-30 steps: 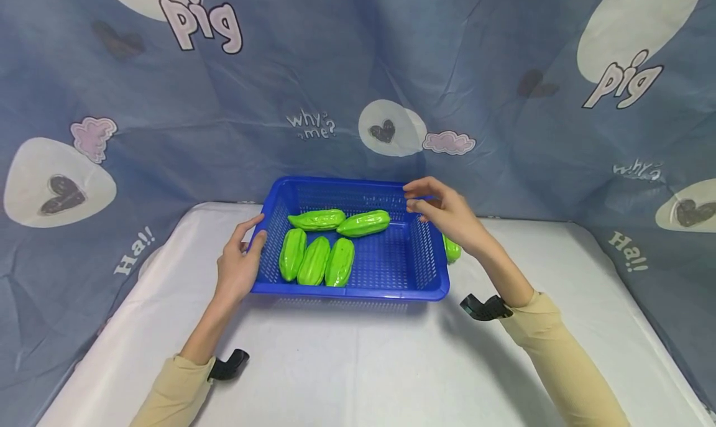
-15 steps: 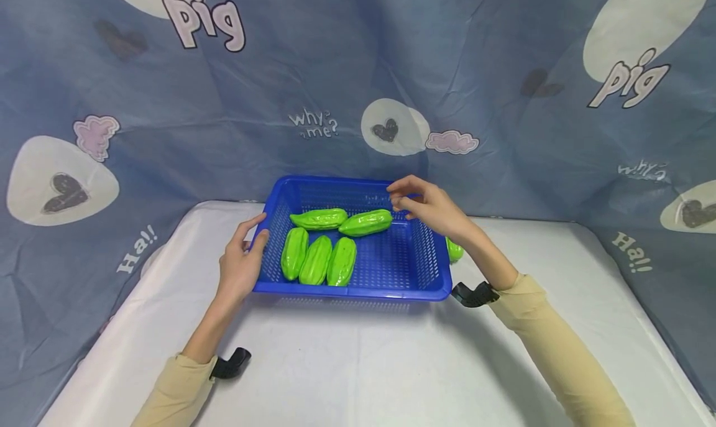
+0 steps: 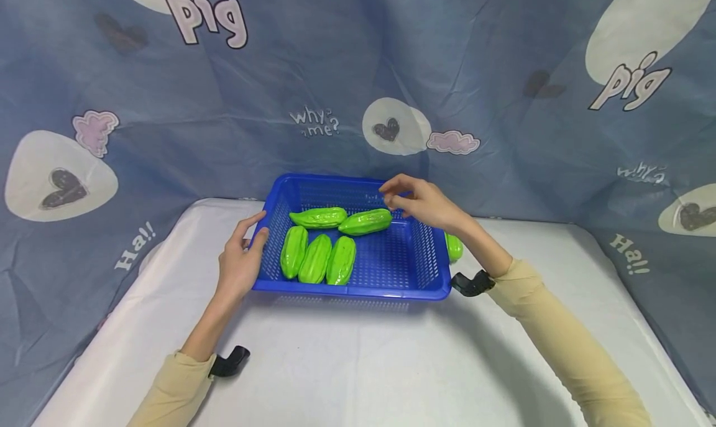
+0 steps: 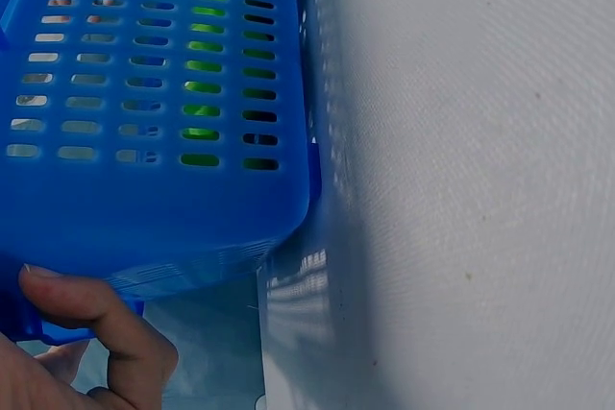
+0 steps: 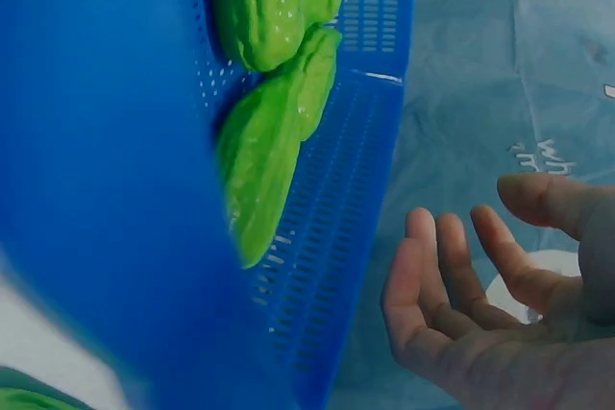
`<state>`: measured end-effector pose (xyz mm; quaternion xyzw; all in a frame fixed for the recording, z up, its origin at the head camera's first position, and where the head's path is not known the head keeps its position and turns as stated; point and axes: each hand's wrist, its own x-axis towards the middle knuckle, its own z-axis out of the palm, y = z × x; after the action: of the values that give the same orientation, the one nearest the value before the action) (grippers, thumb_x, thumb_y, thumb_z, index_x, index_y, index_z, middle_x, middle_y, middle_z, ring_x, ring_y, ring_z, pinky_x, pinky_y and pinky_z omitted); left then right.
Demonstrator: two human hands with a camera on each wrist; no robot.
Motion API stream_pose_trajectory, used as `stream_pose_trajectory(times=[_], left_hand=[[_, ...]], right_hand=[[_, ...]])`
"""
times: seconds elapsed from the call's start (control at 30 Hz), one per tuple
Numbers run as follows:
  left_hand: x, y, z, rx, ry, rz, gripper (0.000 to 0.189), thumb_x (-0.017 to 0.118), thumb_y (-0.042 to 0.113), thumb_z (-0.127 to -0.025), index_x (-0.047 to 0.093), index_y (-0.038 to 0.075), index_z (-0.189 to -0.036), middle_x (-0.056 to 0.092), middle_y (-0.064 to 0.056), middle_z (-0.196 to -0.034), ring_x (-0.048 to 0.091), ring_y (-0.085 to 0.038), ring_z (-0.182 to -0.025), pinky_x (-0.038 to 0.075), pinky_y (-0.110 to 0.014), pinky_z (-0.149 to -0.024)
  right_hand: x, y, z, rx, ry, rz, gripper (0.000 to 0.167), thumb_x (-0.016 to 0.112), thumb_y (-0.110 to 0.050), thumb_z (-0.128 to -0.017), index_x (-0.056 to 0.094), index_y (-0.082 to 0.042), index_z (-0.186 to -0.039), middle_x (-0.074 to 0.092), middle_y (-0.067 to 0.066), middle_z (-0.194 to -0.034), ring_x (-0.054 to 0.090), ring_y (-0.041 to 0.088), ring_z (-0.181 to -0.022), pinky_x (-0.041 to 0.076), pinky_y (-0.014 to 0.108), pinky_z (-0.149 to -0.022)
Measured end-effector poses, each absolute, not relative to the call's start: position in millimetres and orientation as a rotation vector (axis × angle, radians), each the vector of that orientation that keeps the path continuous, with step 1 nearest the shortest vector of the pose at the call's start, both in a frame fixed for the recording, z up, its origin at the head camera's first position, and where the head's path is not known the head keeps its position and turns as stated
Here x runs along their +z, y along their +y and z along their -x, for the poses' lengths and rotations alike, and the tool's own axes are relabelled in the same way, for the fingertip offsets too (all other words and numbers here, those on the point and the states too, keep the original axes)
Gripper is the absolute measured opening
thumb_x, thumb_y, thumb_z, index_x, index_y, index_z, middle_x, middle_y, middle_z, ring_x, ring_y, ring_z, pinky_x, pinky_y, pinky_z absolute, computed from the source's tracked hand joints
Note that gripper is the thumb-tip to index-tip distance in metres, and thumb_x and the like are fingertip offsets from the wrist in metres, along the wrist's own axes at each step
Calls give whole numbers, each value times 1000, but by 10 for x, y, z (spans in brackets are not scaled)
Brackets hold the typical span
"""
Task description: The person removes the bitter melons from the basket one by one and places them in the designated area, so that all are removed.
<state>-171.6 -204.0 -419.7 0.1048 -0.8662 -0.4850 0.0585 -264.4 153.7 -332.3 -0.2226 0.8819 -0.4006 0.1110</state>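
Note:
A blue perforated plastic basket (image 3: pixel 386 293) stands on the white table, with several glossy, ridged green gourds that look like bitter melons (image 3: pixel 315 259) in its left and back parts. At the basket's left rim my left hand (image 3: pixel 240 259) grips the edge between thumb and fingers; in the left wrist view the thumb (image 4: pixel 72 295) lies against the rim. My right hand (image 3: pixel 422 203) hovers by the back right rim, holding nothing. Its fingers (image 5: pixel 452 266) are loosely bent and apart from the thumb in the right wrist view. Beyond the basket's right side another gourd (image 3: pixel 454 247) is partly hidden.
White cloth (image 3: pixel 335 365) covers the table on all visible sides of the basket. A blue printed curtain (image 3: pixel 475 73) hangs close behind the basket's back rim. Black wrist cameras (image 3: pixel 472 284) sit on both of my sleeves.
My right hand has moved left from the basket's right corner, further over its back right part, still holding nothing. The left hand and the gourds stay in place.

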Motion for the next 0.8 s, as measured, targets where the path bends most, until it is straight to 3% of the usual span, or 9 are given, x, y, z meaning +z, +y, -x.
stream_pose_trajectory(times=[0.33,0.6,0.8], left_hand=[[-4201,-2025,1719,-1457,-2626,-317,51,45,48,-114,45,36,-164,67,-24,-125,61,-31,-105,42,-35,-76],[-4211,-2023,1728,-1423,-2608,-283,49,46,45,-115,48,32,-162,66,-18,-100,55,-19,-77,43,-33,-64],[-4217,-2043,1723,-1420,-2609,-260,49,46,46,-115,48,33,-162,60,-12,-92,51,-17,-75,40,-33,-64]], right_hand=[[-3268,1360,2807,-1143,2538,677,37,58,-25,-110,64,-10,-143,71,12,-138,74,26,-114,61,44,-96],[-3333,1224,2862,-1102,2472,684,35,59,-28,-110,66,-15,-142,71,13,-139,66,37,-129,54,57,-107],[-3411,1155,2965,-1039,2401,651,38,57,-29,-112,64,-11,-145,67,15,-148,61,34,-140,49,57,-115]])
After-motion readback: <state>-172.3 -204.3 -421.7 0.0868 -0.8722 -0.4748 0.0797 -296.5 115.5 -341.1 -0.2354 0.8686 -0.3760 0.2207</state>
